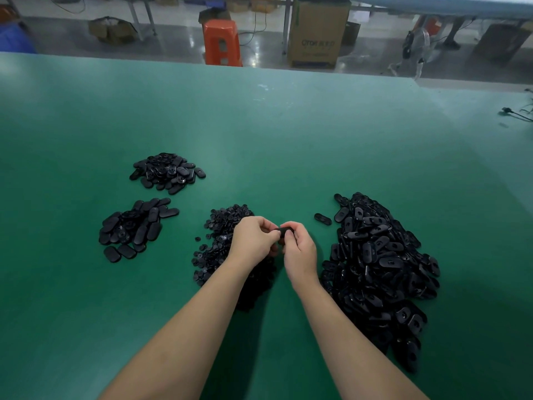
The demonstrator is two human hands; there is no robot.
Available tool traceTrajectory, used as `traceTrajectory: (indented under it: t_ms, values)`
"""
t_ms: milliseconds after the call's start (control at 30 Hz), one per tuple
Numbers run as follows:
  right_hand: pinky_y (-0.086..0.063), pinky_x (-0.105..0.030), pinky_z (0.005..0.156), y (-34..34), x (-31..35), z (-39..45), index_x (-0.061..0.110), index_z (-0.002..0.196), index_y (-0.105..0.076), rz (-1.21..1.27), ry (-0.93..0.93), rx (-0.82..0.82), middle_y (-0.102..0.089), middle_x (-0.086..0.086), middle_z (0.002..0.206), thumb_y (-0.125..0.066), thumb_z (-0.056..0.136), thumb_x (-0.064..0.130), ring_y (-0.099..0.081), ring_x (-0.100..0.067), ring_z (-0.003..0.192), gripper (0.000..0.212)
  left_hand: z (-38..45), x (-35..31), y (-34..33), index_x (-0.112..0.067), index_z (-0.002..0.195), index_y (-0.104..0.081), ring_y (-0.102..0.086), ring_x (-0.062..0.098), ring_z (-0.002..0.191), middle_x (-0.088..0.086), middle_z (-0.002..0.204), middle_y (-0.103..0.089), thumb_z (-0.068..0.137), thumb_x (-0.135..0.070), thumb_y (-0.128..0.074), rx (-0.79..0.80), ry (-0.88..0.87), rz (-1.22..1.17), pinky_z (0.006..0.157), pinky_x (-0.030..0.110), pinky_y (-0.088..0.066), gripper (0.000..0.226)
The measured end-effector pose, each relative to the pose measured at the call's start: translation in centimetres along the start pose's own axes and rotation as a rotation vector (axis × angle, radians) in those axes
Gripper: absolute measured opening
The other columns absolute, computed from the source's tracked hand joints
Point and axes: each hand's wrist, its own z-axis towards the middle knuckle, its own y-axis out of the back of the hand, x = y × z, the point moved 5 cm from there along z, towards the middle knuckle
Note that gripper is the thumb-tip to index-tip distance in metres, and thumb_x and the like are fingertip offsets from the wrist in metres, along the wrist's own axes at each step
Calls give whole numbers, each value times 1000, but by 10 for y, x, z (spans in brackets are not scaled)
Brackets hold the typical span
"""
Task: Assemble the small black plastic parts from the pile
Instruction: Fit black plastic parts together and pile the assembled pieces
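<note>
Left hand (253, 237): fingers curled, pinching the black oval part (284, 230) from the left.
Right hand (298, 246): grips the same part from the right.
Small round pieces (219, 249): heap under the left hand.
Large oval pile (377, 267): right, on the green counter (259, 125).
Two smaller piles (167, 173): far left.

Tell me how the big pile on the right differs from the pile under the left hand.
The right pile is larger, made of oblong oval pieces, many with a hole or slot. The middle pile is smaller, made of tiny round pieces, and the left hand and forearm partly cover it, while the right pile lies mostly uncovered. Both are loose black plastic parts heaped on the green table.
</note>
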Motion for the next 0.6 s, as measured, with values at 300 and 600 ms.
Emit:
traceTrajectory:
  t_ms: [300, 600]
  values:
    - [-53, -34, 78, 1, 2, 0, 31, 94, -59, -6, 35, -10, -69, 8, 90, -54, 100, 19, -65, -13, 88, 14, -2, -7, -2, -18, 81, -71, -71, 16, 69, -4, 77, -73, 84, -17, -72, -46, -59, 128, 69, 31, -59, 3]
    - [-44, -20, 69, 2, 4, -2, 30, 94, -54, -104, 107, -32, -64, 14, 87, -55, 100, 18, -59, 2, 82, 14, -6, -4, -1, -22, 85, -69, -69, 15, 54, -6, 79, -72, 94, -11, -64, -12, -136, 114, 65, 30, -59, 15]
